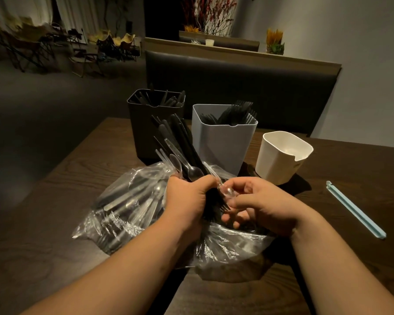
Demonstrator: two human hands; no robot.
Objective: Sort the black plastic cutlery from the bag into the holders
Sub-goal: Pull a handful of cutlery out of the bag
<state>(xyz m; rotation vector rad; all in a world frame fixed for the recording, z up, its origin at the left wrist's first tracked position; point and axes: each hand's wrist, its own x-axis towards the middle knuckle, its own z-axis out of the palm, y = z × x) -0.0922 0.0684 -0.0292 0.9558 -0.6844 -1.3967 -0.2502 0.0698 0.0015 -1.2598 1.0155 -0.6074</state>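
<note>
Cutlery, black and clear mixed, fills a crumpled clear plastic bag (123, 210) lying near the front edge of the dark wooden tabletop (55, 223). Toward the far edge stands a black holder (141, 130) with black pieces leaning inside. Above the bag's open mouth, the left hand (189, 201) is clenched around a bundle of cutlery (180, 142), whose long ends fan upward toward the holders. Just right of the black holder, a grey holder (218, 146) carries black forks (237, 114), tines up. The right hand (264, 205), fingers curled, pinches a clear spoon (228, 190) at the bundle's edge. Near the grey holder sits a white holder (280, 164). A pale blue bag clip (355, 210) lies toward the right edge.
</note>
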